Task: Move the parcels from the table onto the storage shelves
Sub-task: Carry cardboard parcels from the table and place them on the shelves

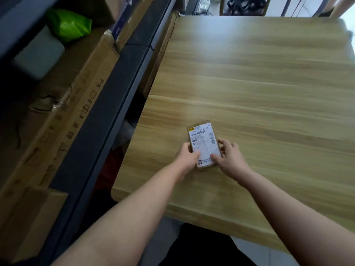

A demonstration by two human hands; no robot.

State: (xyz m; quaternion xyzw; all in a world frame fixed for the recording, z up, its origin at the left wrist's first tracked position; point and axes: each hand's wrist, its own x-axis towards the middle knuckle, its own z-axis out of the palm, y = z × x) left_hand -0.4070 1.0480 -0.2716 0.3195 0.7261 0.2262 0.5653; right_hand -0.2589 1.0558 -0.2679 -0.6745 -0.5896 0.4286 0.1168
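I hold one small parcel (199,148) between my two hands. It is flat and rectangular, wrapped in brown material that shows only as a thin border around the top. Almost the whole upper face is covered by a white label (201,134) with barcodes, small black print and a little yellow mark in the far left corner. The label looks slightly wrinkled. The long side of the parcel runs away from me, turned a little to the left.

The parcel is on the wooden desk (249,73), in the near left part, not far from the left edge. I cannot tell if it lies flat on the wood or is a little lifted.

My left hand (189,156) grips the left edge of the parcel, with the fingers curled around the side and the thumb lying on the label. My right hand (228,154) grips the right edge in the same way, fingers bent at the side and the thumb on the near part of the label. Both hands are at the near half of the parcel, and the far half is uncovered.

To the left of the desk stands the dark metal shelf (107,104). On it lie a long cardboard box (76,104) with printed numbers and, farther away, a bright green bag (71,24).
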